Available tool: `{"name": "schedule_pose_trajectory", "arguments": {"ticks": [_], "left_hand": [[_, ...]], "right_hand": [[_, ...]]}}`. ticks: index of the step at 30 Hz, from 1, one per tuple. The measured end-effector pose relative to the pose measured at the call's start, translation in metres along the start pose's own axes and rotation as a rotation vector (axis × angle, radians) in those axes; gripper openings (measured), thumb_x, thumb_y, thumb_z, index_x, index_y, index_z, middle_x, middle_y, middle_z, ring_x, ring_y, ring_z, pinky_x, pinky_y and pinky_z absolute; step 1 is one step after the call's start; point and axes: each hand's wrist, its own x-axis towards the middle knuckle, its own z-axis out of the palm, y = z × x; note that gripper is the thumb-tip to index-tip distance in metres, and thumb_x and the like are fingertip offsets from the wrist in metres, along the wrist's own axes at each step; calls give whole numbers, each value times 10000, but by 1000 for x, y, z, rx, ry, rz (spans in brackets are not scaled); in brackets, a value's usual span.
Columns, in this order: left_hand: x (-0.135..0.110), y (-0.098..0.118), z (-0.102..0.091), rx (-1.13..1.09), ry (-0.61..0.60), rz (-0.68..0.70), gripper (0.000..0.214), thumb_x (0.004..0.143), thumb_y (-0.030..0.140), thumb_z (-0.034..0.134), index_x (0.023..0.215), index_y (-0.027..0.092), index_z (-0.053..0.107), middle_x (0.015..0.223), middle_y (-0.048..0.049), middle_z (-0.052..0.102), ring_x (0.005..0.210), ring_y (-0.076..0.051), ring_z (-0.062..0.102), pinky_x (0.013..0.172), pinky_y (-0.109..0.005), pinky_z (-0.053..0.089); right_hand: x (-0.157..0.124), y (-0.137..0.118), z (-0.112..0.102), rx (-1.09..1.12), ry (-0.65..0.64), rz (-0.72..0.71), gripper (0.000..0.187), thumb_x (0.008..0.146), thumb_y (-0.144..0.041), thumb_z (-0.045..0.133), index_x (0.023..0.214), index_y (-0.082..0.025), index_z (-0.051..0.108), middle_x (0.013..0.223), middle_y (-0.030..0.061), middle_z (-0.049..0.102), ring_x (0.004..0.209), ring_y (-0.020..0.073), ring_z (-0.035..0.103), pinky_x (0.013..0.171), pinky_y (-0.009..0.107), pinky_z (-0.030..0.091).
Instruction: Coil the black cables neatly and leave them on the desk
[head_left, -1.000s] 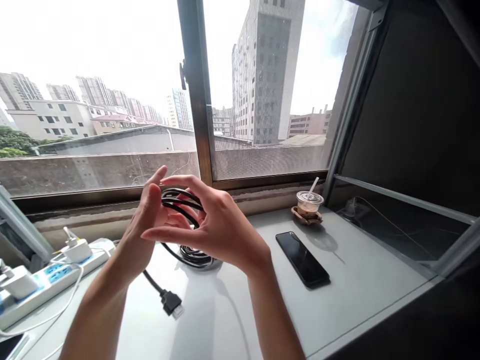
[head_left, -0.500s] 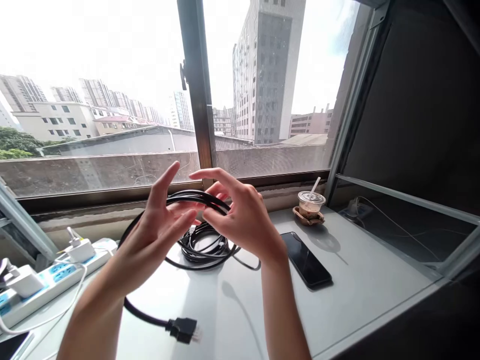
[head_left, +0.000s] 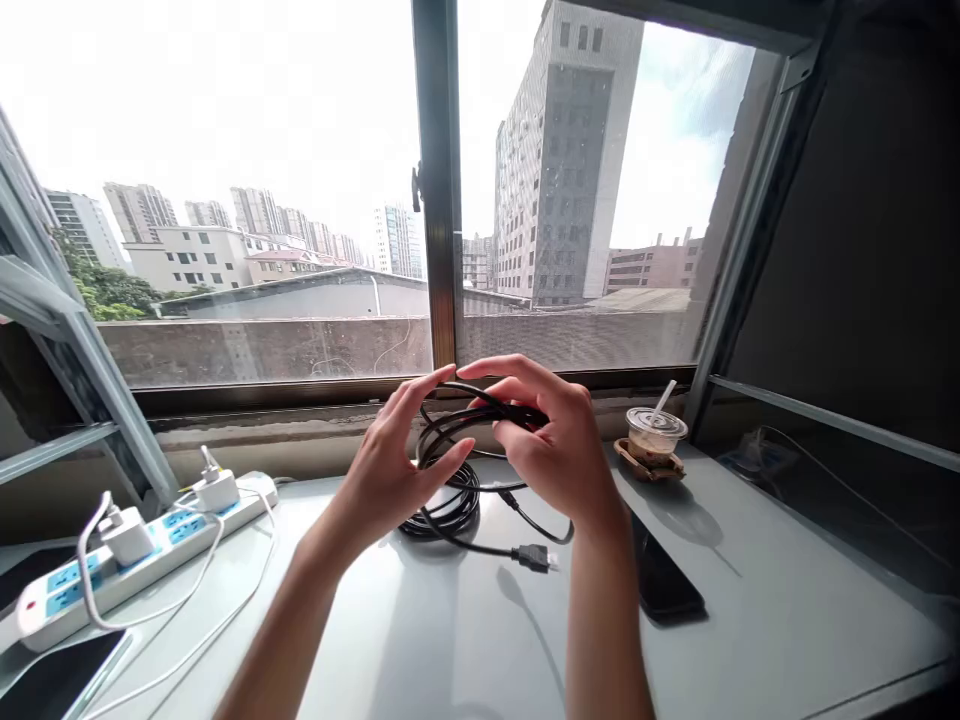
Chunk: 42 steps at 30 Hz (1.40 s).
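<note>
Both my hands are raised over the grey desk (head_left: 750, 600) in front of the window. My right hand (head_left: 559, 450) pinches loops of a black cable (head_left: 450, 500) between thumb and fingers. My left hand (head_left: 397, 465) has its fingers curled around the same loops from the left. More of the cable lies coiled on the desk under my hands. Its plug end (head_left: 534, 557) hangs just above the desk near my right wrist.
A white power strip (head_left: 142, 550) with white chargers and cords lies at the left. A black phone (head_left: 664, 585) lies right of my right forearm. A plastic cup with a straw (head_left: 655, 435) stands on a coaster by the window. A dark recess is at right.
The view has shifted so the hands sit more to the right. The plug end has swung from below my left forearm over to my right wrist. The loops are gathered tighter.
</note>
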Motion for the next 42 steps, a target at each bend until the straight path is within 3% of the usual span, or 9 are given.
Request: {"name": "schedule_pose_trajectory", "arguments": {"ticks": [7, 12, 17, 20, 23, 27, 30, 34, 42], "left_hand": [[4, -12, 9, -163, 357, -16, 105, 805, 191, 494, 800, 190, 599, 740, -2, 617, 684, -137, 552, 632, -255, 429], [3, -16, 0, -586, 445, -260, 436, 768, 298, 595, 391, 169, 419, 320, 48, 370, 296, -65, 363, 333, -198, 247], [6, -7, -11, -912, 604, -427, 510, 680, 285, 700, 381, 156, 308, 286, 90, 256, 242, -2, 162, 288, -163, 79], [7, 4, -15, -1061, 542, -531, 496, 753, 256, 620, 395, 164, 290, 264, 88, 230, 223, -12, 145, 275, -164, 88], [7, 5, -9, -1147, 398, -630, 516, 782, 270, 573, 393, 170, 249, 265, 82, 210, 210, -21, 156, 266, -169, 105], [6, -10, 15, -1058, 158, -723, 413, 759, 330, 584, 444, 169, 371, 360, 63, 325, 350, -84, 486, 404, -167, 384], [4, -20, 31, -967, -2, -784, 287, 752, 370, 580, 584, 141, 539, 478, 27, 478, 531, -136, 611, 567, -205, 470], [2, -19, 40, -934, -120, -772, 300, 742, 413, 578, 669, 123, 596, 604, -18, 564, 570, -146, 592, 576, -243, 484], [2, -17, 22, -914, -262, -748, 337, 790, 456, 531, 675, 140, 560, 644, -21, 588, 601, -179, 626, 642, -273, 472]], "right_hand": [[-14, -30, 4, 132, 148, -160, 518, 601, 47, 433, 928, -301, 635, 937, -66, 686, 821, 145, 651, 710, 246, 499], [-6, -19, 14, 190, 105, -113, 492, 644, 20, 468, 989, -295, 622, 907, -55, 671, 656, 105, 613, 567, 220, 494], [12, 9, 32, 144, 111, 71, 360, 713, -151, 569, 1054, -261, 606, 816, -18, 663, 645, 121, 617, 534, 218, 507], [16, 15, 33, 269, 158, 149, 228, 738, -309, 626, 940, -204, 637, 600, -28, 615, 507, 111, 595, 452, 196, 472], [15, 12, 27, 500, 123, 212, 262, 759, -422, 617, 817, -170, 657, 363, -82, 433, 290, 69, 442, 297, 163, 317], [9, 2, 15, 671, 81, 234, 243, 740, -408, 650, 774, -170, 689, 361, -85, 428, 228, 25, 305, 235, 161, 169], [7, -4, 11, 699, 125, 237, 175, 716, -341, 686, 752, -171, 695, 355, -91, 418, 224, 13, 285, 232, 153, 154], [5, -11, 15, 794, 238, 197, 120, 701, -290, 703, 752, -182, 708, 310, -111, 334, 216, 17, 276, 227, 147, 157], [5, -12, 21, 873, 300, 48, 119, 705, -234, 683, 812, -221, 731, 302, -118, 323, 199, 23, 267, 220, 153, 194]]}}
